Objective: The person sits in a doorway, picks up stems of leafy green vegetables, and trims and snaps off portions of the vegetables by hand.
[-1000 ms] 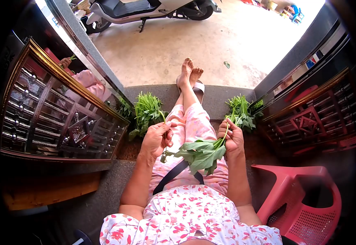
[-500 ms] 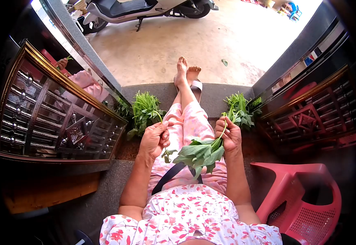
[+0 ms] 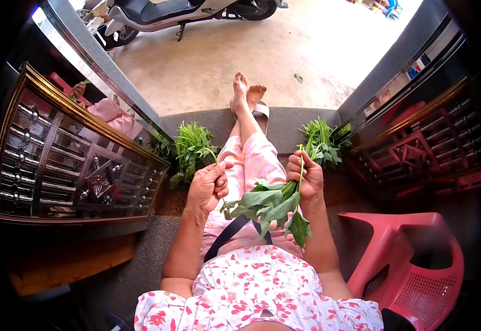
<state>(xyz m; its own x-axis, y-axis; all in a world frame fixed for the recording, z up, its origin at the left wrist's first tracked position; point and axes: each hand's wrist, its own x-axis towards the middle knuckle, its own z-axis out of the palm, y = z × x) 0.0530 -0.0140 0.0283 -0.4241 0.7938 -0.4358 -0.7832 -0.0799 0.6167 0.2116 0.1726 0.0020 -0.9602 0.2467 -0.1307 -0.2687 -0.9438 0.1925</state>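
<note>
My left hand [image 3: 208, 185] is closed around a single thin green stem [image 3: 213, 155], whose curved top pokes out above the thumb. In my right hand [image 3: 307, 175] a bunch of leafy greens [image 3: 268, 199] is gripped by the stems. Its broad leaves spread over my lap towards the left hand. One stem stands up above the right fingers, and a leaf hangs low beside the wrist. Beyond my left hand lies a pile of greens [image 3: 192, 142]; another pile of greens [image 3: 322, 140] is just past my right hand.
Stretched legs cross at the ankles on a stone step [image 3: 284, 122]. Ornate door panels [image 3: 80, 160] flank both sides. A pink plastic chair [image 3: 411, 265] stands close on the right. Outside are a parked scooter [image 3: 180, 14] and a loose leaf [image 3: 298, 78] on the ground.
The leaves in my right hand have lifted and swung slightly; one stem with a hanging leaf now shows apart from the bunch. My left hand stays nearly in place, still holding its stem.
</note>
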